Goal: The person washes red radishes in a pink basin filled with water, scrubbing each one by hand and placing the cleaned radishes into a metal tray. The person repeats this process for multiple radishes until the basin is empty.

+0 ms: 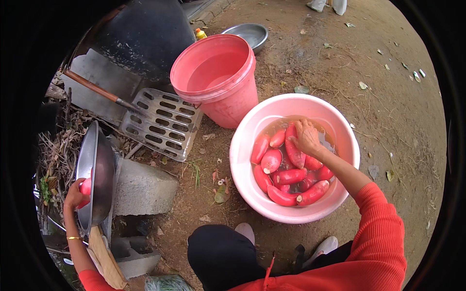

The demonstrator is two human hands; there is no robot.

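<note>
Red radishes [291, 176] float in cloudy water inside a pink plastic basin [243, 189] on the ground before me. My right hand [306, 136] rests in the basin on one long radish [293, 150] near the far side, its fingertips at the water; whether it grips the radish or only touches it, I cannot tell. Far to the left, my left hand [75, 196] holds a red radish [86, 192] at the mouth of a steel bowl [103, 185]. The bowl looks steeply tilted at the view's rim and sits beside a concrete block [143, 187].
A pink bucket [233, 105] of water stands beyond the basin, with a metal basin [259, 36] behind it. A slotted metal shovel [160, 122] with a wooden handle leans at the left. Dry twigs [54, 152] and a wooden board [103, 260] lie near the bowl. Another person's feet [338, 5] show far off.
</note>
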